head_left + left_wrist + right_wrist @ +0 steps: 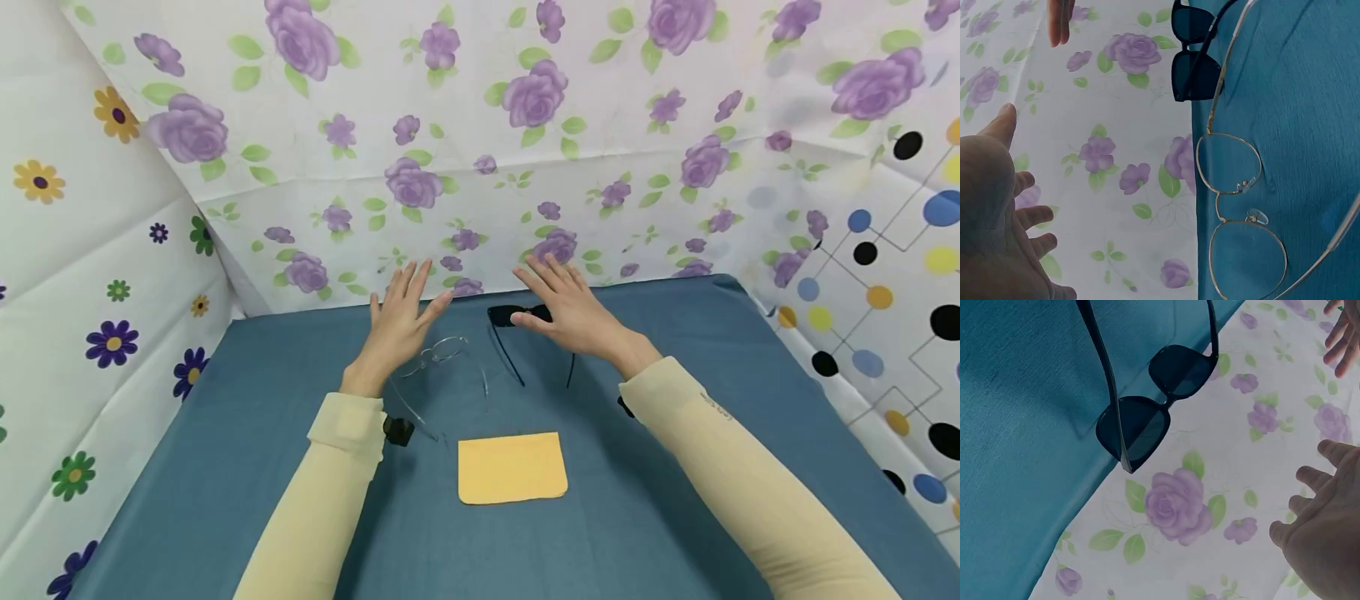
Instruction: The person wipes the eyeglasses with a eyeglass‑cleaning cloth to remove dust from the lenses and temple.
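My left hand (400, 325) is held up over the table with its fingers spread and nothing in it. Just below and right of it lie thin-rimmed clear eyeglasses (448, 348), temples unfolded toward me. My right hand (573, 312), likewise spread and holding nothing, overlaps part of the black sunglasses (504, 316) in the head view. In the right wrist view the sunglasses (1135, 428) show dark lenses and opened temples. Both pairs appear in the left wrist view, the eyeglasses (1217, 206) nearer. A yellow cloth (512, 468), flat and roughly rectangular, lies nearer to me between the forearms.
A blue cloth (600, 533) covers the table. Behind it rises a white sheet with purple roses (536, 96). Flower-patterned sheeting (112, 250) stands at the left, dotted sheeting (870, 292) at the right. A small black device (398, 431) sits at my left wrist.
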A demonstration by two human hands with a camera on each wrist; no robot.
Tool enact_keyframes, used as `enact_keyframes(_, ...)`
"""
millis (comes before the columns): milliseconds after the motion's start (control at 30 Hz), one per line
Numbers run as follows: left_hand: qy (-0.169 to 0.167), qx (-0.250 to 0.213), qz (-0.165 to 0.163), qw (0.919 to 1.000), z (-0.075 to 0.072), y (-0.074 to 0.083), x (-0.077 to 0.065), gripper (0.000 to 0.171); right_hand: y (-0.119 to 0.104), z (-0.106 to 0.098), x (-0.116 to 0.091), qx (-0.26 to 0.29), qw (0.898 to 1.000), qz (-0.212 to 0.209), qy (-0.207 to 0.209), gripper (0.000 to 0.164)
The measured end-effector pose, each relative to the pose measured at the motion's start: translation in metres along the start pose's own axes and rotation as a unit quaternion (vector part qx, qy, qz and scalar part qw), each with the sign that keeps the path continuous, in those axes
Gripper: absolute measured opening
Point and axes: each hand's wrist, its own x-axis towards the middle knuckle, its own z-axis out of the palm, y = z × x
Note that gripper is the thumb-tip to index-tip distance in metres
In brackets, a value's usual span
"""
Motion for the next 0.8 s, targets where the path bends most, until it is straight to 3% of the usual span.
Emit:
enact_keyframes(367,0.021,-0.014,0.019,0.9995,0.002,0.004,-0.017,0.067,-0.013,0.001,-0.011,0.082,0.996,-0.034,0.018,0.073)
enact_keyframes(800,0.04,-0.032,0.035,0.9981,0.0,0.007,-0.028,0.066,-0.023,0.006,-0.025,0.098,0.994,-0.041,0.012,0.067)
